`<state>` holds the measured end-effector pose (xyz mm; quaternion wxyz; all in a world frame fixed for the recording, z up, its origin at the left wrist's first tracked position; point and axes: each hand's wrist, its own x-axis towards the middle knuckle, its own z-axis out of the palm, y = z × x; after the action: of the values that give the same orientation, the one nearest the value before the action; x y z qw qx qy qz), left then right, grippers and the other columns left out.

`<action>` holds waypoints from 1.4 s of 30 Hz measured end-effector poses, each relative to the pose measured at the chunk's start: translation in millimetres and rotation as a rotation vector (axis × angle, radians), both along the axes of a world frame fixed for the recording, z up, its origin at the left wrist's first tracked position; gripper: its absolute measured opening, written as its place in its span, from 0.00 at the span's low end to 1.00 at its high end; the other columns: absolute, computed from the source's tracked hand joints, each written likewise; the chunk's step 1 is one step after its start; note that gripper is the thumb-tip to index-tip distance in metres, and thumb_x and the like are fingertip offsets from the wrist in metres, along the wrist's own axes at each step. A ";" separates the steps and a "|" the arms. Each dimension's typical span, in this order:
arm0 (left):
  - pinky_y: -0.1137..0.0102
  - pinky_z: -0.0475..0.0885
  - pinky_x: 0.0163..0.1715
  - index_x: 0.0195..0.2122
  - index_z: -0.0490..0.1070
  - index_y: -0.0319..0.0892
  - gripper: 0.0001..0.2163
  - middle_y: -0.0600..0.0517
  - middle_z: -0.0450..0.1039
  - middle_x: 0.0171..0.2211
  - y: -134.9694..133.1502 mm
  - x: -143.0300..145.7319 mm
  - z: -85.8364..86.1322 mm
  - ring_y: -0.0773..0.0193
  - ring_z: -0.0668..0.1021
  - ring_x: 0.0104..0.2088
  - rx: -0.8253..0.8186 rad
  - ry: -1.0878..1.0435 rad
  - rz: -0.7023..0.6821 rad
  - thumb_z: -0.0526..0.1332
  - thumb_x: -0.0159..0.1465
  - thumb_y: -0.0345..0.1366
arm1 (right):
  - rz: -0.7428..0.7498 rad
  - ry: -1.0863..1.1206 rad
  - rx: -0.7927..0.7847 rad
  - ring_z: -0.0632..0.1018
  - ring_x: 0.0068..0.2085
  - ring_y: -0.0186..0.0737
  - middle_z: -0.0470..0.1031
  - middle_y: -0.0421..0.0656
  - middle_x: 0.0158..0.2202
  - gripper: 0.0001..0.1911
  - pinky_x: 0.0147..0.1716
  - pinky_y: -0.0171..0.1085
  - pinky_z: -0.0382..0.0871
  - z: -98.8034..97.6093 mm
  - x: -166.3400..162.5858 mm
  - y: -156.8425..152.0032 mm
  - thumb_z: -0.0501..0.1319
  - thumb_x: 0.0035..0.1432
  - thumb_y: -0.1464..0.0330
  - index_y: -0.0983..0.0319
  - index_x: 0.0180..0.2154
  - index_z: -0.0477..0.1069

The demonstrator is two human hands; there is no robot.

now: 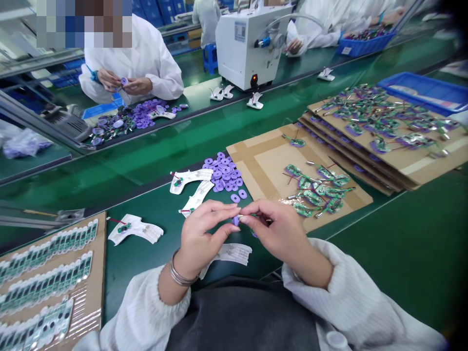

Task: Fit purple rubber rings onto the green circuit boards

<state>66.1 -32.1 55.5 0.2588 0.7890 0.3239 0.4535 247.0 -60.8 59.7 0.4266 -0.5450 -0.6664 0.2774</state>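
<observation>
My left hand [203, 231], a metal bangle at its wrist, pinches a small purple ring [235, 221] between thumb and fingers. Against it, my right hand [274, 226] grips a part with a silver end and a bit of green, apparently a small circuit board; my fingers cover most of it. Both hands meet above the green bench. Beneath them lies a white curved shell [234, 254], partly hidden by my left hand. Just beyond is a pile of purple rings [224, 170], with more white shells [192, 180] beside it, carrying small boards and red wires.
Green circuit boards lie on a cardboard sheet [256, 161] to the right, near stacked cardboard [409, 168] and a blue tray [435, 90]. Rows of boards fill a panel [86, 297] at left. Across the belt [204, 129], a co-worker [146, 53] handles a purple part beside a white machine [237, 48].
</observation>
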 end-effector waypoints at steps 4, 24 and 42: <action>0.66 0.76 0.45 0.45 0.77 0.47 0.12 0.50 0.79 0.41 0.0 -2.7 -13.9 0.62 0.79 0.42 -0.055 0.067 0.024 0.68 0.59 0.30 | 0.043 0.008 -0.047 0.73 0.24 0.32 0.75 0.37 0.24 0.04 0.26 0.32 0.65 -18.7 -2.9 4.9 0.62 0.59 0.69 0.60 0.32 0.74; 0.64 0.75 0.40 0.47 0.69 0.41 0.12 0.45 0.74 0.42 39.5 -80.1 -16.4 0.60 0.78 0.39 -0.110 0.148 0.735 0.50 0.69 0.38 | 0.253 0.471 -0.437 0.77 0.31 0.35 0.76 0.43 0.31 0.16 0.31 0.35 0.74 -39.2 10.4 23.7 0.67 0.53 0.57 0.63 0.35 0.72; 0.71 0.74 0.27 0.52 0.71 0.40 0.23 0.51 0.76 0.31 61.6 -58.0 34.1 0.65 0.77 0.25 -0.286 0.281 0.344 0.68 0.55 0.39 | 0.259 -0.163 0.323 0.77 0.35 0.37 0.78 0.42 0.35 0.05 0.33 0.36 0.71 33.0 -18.3 20.5 0.57 0.63 0.73 0.60 0.38 0.71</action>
<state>8.1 29.5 89.6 0.2393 0.7331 0.5467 0.3262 228.7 -40.3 92.7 0.4136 -0.4000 -0.7990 0.1747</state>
